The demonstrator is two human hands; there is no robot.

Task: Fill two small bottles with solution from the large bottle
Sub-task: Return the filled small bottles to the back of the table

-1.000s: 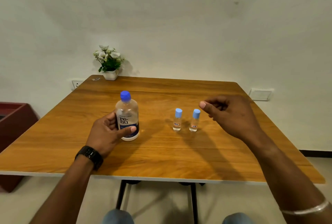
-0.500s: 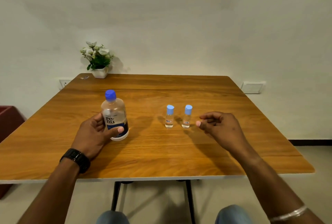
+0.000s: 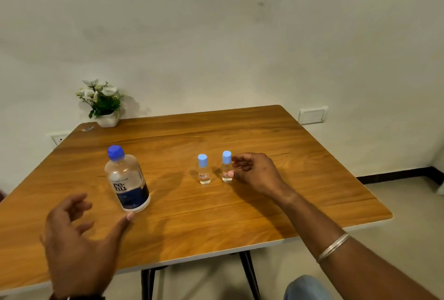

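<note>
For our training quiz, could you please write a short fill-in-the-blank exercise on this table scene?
1. The large bottle has a dark ___ cap.
2. The number of small bottles on the table is ___.
3. The right hand reaches the small bottle on the ___ of the pair.
4. The flower pot stands at the table's far ___ corner.

Missing: blue; two; right; left

Single head-worn wide-angle view, facing forward and down, close over surface (image 3: 216,215), wall at 12 o'clock, hands near frame bottom
</note>
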